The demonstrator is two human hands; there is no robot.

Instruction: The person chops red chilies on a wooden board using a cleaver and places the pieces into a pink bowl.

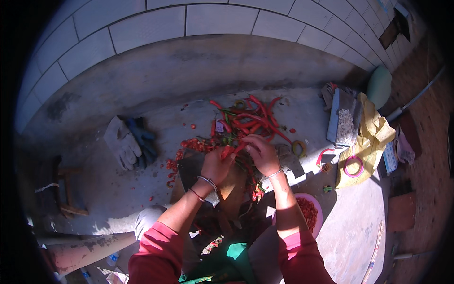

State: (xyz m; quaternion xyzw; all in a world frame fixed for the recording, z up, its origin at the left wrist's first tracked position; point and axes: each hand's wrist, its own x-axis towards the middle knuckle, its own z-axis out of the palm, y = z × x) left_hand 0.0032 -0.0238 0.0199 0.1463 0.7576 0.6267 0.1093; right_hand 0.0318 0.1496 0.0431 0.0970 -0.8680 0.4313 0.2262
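Between my two hands is a red chili pepper [239,147], above a wooden board [234,190]. My left hand [216,166] grips its left end, with red pepper flesh showing at the fingers. The fingers of my right hand [263,154] pinch the other end. Just beyond lies a pile of long red chili peppers [260,117], some with green stems. Chopped red chili [193,143] is scattered along the board's far left side. A dark flat piece [188,168], perhaps a cleaver blade, lies beside my left wrist and is partly hidden by it.
A pink basin [319,222] of chopped chili stands by my right forearm. Work gloves [122,145] lie left on the concrete, near a small wooden stool [73,209]. At right are a metal box [333,119], a yellow woven sack [370,142] and a single chili [322,156]. A tiled wall [220,21] rises behind.
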